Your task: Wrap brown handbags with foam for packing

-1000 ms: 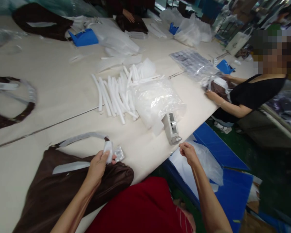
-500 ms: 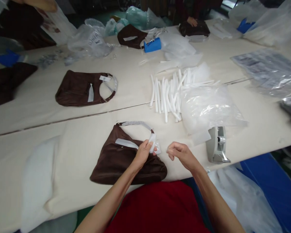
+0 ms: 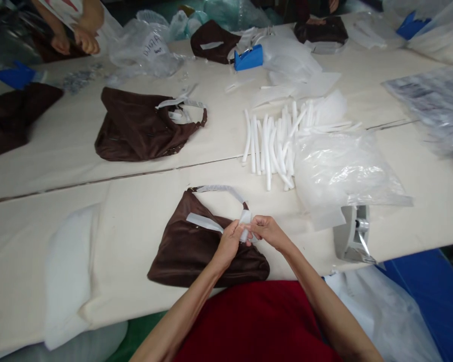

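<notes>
A dark brown handbag (image 3: 207,256) lies on the table in front of me, its strap (image 3: 222,189) wrapped in white paper and arched away from me. My left hand (image 3: 228,246) is closed on a white paper piece (image 3: 245,218) at the strap's right end. My right hand (image 3: 269,232) meets it there, thumb and fingers pinched against the paper's right side. Whatever lies between the right fingertips is too small to make out. A white paper strip (image 3: 204,221) sticks out of the bag's opening.
White foam rods (image 3: 268,151) lie beyond the bag, beside a clear plastic packet (image 3: 347,166). A grey tape dispenser (image 3: 353,234) stands to the right. Across the table are another brown bag (image 3: 136,125), a blue dispenser (image 3: 248,58) and co-workers' hands (image 3: 86,40). White sheets (image 3: 70,271) lie left.
My right hand has moved left to the paper in my left hand. Across the table, the brown bag's place now shows a rumpled brown bag shape with loose white strips. The view has shifted slightly.
</notes>
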Demonstrator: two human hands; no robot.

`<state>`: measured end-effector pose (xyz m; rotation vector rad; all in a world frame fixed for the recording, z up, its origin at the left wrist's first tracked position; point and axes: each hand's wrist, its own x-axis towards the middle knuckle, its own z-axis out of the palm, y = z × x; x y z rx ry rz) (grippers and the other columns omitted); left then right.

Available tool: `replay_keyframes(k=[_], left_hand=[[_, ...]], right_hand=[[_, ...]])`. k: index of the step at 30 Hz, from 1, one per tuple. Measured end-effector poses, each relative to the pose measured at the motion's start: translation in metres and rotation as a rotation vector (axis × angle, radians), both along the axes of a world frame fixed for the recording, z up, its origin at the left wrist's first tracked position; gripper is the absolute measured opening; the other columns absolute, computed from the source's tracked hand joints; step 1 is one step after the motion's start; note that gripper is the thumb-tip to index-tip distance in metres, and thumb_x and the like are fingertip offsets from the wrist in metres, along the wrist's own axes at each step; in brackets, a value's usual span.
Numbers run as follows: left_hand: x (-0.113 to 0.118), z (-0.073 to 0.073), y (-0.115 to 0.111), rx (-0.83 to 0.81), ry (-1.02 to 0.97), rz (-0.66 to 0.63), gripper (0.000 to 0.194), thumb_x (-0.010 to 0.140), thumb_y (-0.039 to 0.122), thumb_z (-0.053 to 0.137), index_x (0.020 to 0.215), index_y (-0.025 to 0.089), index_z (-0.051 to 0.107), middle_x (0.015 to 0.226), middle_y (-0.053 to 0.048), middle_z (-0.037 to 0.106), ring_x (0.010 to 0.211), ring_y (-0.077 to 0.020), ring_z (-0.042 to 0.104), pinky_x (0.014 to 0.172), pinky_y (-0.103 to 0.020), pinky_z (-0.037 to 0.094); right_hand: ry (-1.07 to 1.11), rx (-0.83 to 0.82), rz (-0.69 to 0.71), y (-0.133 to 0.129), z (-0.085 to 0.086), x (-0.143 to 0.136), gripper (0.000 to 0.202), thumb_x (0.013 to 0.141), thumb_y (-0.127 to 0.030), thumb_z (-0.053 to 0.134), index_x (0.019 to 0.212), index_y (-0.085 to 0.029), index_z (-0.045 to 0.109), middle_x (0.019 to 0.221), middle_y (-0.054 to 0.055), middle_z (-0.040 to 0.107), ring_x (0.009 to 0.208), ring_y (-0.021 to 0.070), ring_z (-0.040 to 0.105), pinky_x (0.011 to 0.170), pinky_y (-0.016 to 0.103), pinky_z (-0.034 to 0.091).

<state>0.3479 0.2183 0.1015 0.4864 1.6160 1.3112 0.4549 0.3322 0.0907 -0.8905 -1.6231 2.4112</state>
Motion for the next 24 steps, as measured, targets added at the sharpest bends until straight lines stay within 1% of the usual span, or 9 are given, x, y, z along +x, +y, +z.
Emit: replay_keyframes(k=[3, 6, 8, 10, 13, 15, 18, 21, 24], left_hand=[[-0.001, 0.001, -0.003, 0.011, -0.063, 0.011, 0.041, 0.087, 0.056, 0.052, 0.08, 0.017, 0.064, 0.067, -0.002, 0.066, 0.055, -0.0153, 0.056, 0.064, -0.029, 0.045], [-0.002, 0.004, -0.005, 0.029, -0.049, -0.001, 0.047, 0.09, 0.058, 0.047, 0.082, 0.016, 0.067, 0.07, -0.005, 0.068, 0.06, -0.0175, 0.059, 0.07, -0.032, 0.047], [-0.003, 0.006, -0.006, 0.024, -0.041, -0.041, 0.044, 0.089, 0.056, 0.051, 0.085, 0.016, 0.066, 0.073, -0.005, 0.068, 0.063, -0.0171, 0.06, 0.071, -0.031, 0.048], [-0.003, 0.007, -0.007, -0.004, -0.063, -0.052, 0.038, 0.086, 0.053, 0.059, 0.087, 0.016, 0.064, 0.074, -0.003, 0.067, 0.06, -0.0152, 0.058, 0.067, -0.029, 0.046], [-0.003, 0.008, -0.008, -0.029, -0.107, -0.011, 0.034, 0.085, 0.051, 0.061, 0.084, 0.016, 0.061, 0.072, -0.001, 0.067, 0.057, -0.0128, 0.055, 0.064, -0.026, 0.044], [-0.004, 0.01, -0.008, -0.025, -0.138, 0.009, 0.033, 0.085, 0.049, 0.061, 0.084, 0.016, 0.061, 0.072, -0.001, 0.067, 0.056, -0.0119, 0.054, 0.064, -0.026, 0.043], [-0.006, 0.012, -0.008, -0.017, -0.179, 0.039, 0.03, 0.085, 0.047, 0.062, 0.084, 0.016, 0.062, 0.072, -0.001, 0.066, 0.055, -0.0112, 0.053, 0.063, -0.025, 0.043], [-0.01, 0.013, -0.011, -0.03, -0.214, 0.068, 0.028, 0.086, 0.044, 0.063, 0.084, 0.016, 0.063, 0.068, 0.0, 0.063, 0.055, -0.0107, 0.051, 0.062, -0.024, 0.041], [-0.015, 0.011, -0.015, -0.034, -0.276, 0.073, 0.025, 0.087, 0.041, 0.062, 0.09, 0.016, 0.063, 0.065, 0.001, 0.061, 0.055, -0.0105, 0.05, 0.062, -0.024, 0.041]], right_hand=[[-0.014, -0.006, 0.013, 0.0, -0.001, -0.001, 0.045, 0.07, -0.059, 0.072, 0.061, -0.019, 0.051, 0.055, -0.004, 0.058, 0.047, 0.0069, 0.039, 0.05, 0.025, 0.027], [-0.042, -0.007, 0.013, 0.002, -0.001, -0.001, 0.046, 0.069, -0.059, 0.073, 0.059, -0.02, 0.051, 0.055, -0.003, 0.059, 0.048, 0.0074, 0.04, 0.05, 0.025, 0.028], [-0.05, -0.009, 0.038, 0.005, 0.001, 0.0, 0.045, 0.069, -0.058, 0.074, 0.06, -0.019, 0.052, 0.054, -0.003, 0.059, 0.048, 0.0077, 0.041, 0.05, 0.025, 0.03], [-0.038, -0.04, 0.092, 0.011, 0.003, 0.004, 0.043, 0.07, -0.058, 0.073, 0.063, -0.018, 0.057, 0.057, -0.002, 0.062, 0.051, 0.0083, 0.044, 0.052, 0.025, 0.034], [-0.015, -0.136, 0.18, 0.019, 0.004, 0.009, 0.043, 0.07, -0.057, 0.074, 0.073, -0.015, 0.065, 0.067, 0.001, 0.067, 0.058, 0.0095, 0.052, 0.06, 0.025, 0.042], [-0.016, -0.179, 0.195, 0.022, 0.005, 0.009, 0.044, 0.067, -0.057, 0.077, 0.077, -0.014, 0.067, 0.069, 0.002, 0.068, 0.061, 0.0101, 0.055, 0.063, 0.026, 0.044], [-0.042, -0.19, 0.178, 0.023, 0.004, 0.005, 0.045, 0.064, -0.057, 0.079, 0.075, -0.015, 0.065, 0.064, 0.0, 0.066, 0.059, 0.0104, 0.056, 0.061, 0.026, 0.044], [-0.063, -0.191, 0.161, 0.022, -0.001, -0.002, 0.044, 0.063, -0.055, 0.081, 0.071, -0.016, 0.062, 0.058, -0.002, 0.062, 0.056, 0.0097, 0.055, 0.058, 0.025, 0.042], [0.012, -0.219, 0.192, 0.022, -0.005, -0.008, 0.042, 0.066, -0.053, 0.08, 0.071, -0.016, 0.061, 0.058, -0.003, 0.062, 0.057, 0.0098, 0.055, 0.061, 0.025, 0.042]])
